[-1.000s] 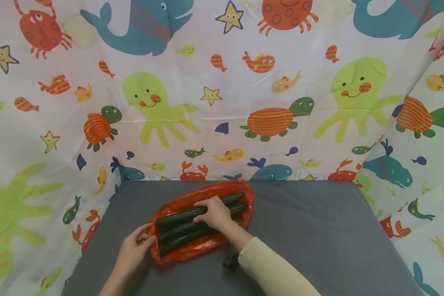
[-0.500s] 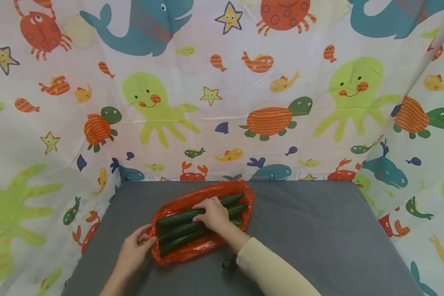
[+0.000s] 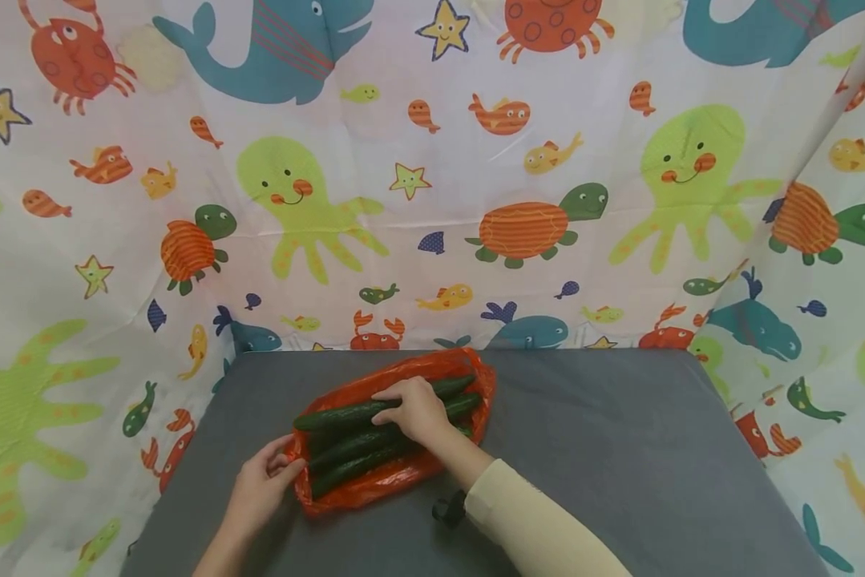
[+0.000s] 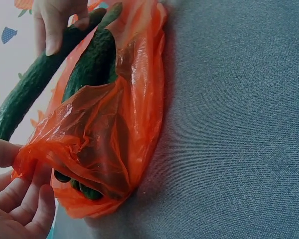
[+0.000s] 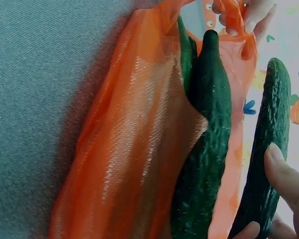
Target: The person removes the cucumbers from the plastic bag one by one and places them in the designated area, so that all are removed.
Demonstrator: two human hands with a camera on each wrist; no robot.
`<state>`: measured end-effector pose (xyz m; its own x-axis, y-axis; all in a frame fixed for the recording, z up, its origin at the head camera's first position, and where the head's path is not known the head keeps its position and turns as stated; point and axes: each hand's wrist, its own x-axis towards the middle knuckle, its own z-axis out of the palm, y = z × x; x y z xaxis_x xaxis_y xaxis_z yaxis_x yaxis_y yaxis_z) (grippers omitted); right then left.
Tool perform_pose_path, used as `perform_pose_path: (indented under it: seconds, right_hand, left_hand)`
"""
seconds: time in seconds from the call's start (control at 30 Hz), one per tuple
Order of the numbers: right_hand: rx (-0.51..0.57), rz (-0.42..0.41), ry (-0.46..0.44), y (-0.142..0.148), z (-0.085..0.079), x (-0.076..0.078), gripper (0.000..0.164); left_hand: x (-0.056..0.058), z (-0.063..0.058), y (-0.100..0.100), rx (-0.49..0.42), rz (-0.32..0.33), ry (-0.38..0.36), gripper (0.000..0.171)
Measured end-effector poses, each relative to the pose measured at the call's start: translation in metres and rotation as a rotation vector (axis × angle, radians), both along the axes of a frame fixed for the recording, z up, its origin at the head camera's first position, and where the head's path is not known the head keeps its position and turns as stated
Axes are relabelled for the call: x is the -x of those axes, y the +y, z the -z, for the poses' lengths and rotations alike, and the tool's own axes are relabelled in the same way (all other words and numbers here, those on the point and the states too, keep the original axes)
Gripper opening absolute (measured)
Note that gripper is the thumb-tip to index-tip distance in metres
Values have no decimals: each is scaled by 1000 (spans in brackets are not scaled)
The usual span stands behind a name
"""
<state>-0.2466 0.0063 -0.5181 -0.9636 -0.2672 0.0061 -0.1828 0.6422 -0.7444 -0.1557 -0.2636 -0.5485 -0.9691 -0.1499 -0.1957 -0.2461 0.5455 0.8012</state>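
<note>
An open orange plastic bag lies on the grey surface with several dark green cucumbers in it. My right hand grips the rearmost cucumber, thumb on one side and fingers on the other. That cucumber's left end is raised above the bag's rim; in the right wrist view the gripped cucumber stands apart from another cucumber still inside. My left hand pinches the bag's left edge between thumb and fingers. The left wrist view shows the thin film pulled up over the cucumber ends.
A grey cloth-like surface extends around the bag. Behind and at both sides hangs a white curtain printed with sea animals. A small black object shows beside the right sleeve.
My right hand has lifted the rearmost cucumber, and its left end has moved up and left over the bag's rim. My left hand stays on the bag's edge.
</note>
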Motion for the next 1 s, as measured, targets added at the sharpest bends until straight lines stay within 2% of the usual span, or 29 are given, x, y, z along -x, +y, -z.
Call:
perform_pose_path:
  seconds: [0.17, 0.4, 0.47, 0.73, 1.0]
  right_hand:
    - [-12, -16, 22, -1, -8, -4, 37]
    - [-24, -32, 57, 2, -14, -12, 38]
    - [-40, -35, 82, 4, -17, -14, 38]
    - [-62, -37, 99, 18, -39, -12, 39]
    - [-40, -10, 106, 32, -43, -7, 39]
  left_hand:
    - [0, 2, -1, 1, 5, 3, 58]
    - [-4, 6, -2, -27, -8, -52, 56]
    - [-4, 6, -1, -25, -6, -44, 55]
    - [0, 8, 3, -12, 6, -39, 55]
    - [2, 5, 5, -3, 4, -35, 53]
